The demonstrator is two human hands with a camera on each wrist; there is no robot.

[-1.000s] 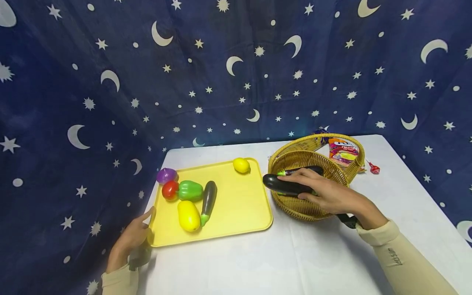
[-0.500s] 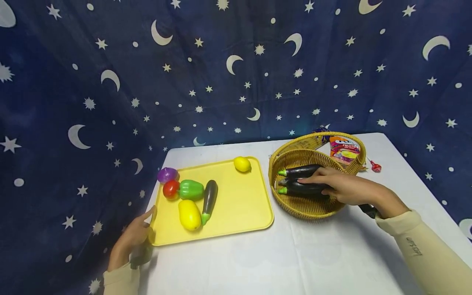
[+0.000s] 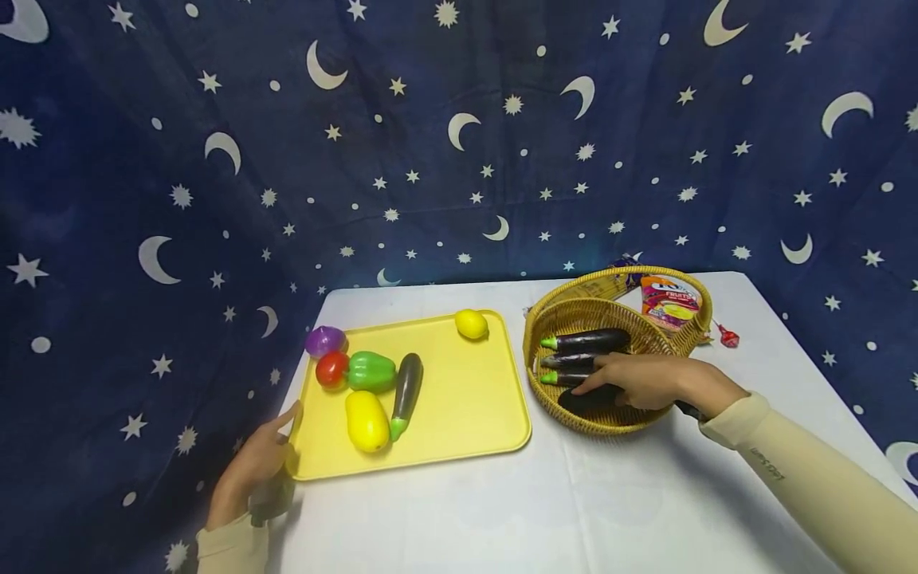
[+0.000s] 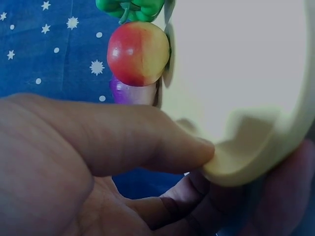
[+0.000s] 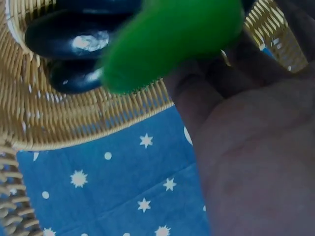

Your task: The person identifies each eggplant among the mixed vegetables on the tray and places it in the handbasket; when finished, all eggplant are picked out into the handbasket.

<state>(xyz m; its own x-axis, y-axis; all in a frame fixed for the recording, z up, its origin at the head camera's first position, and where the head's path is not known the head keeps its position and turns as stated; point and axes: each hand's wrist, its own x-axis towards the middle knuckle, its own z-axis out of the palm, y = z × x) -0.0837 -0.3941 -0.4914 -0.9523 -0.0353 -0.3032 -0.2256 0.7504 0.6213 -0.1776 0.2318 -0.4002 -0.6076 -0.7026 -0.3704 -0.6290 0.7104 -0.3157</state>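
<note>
In the head view, my left hand [image 3: 258, 461] grips the left edge of a yellow tray [image 3: 466, 422]; the left wrist view shows the thumb [image 4: 182, 150] on its rim and fingers underneath. My right hand [image 3: 649, 381] reaches into a wicker basket [image 3: 595, 426] and holds a dark eggplant [image 3: 584, 400] near the basket's front. Close to the right wrist camera, a blurred bright green shape [image 5: 172, 44] lies against the fingers, apparently that eggplant's stem end. Several other eggplants [image 3: 588, 341] lie side by side behind it, partly covered by the hand.
On the tray sit a lemon [image 3: 471, 324], a green bell pepper [image 3: 370, 371], a yellow oblong fruit [image 3: 366, 421], an eggplant [image 3: 407, 391], a red-and-yellow round fruit [image 3: 332, 371] and a purple onion [image 3: 326, 341]. Behind the basket are snack packets [image 3: 670, 301] and a red lollipop [image 3: 728, 337].
My right hand has lowered an eggplant among the others in the basket and let go of it, then shifted toward the basket's front onto another eggplant. The left hand stays on the tray.
</note>
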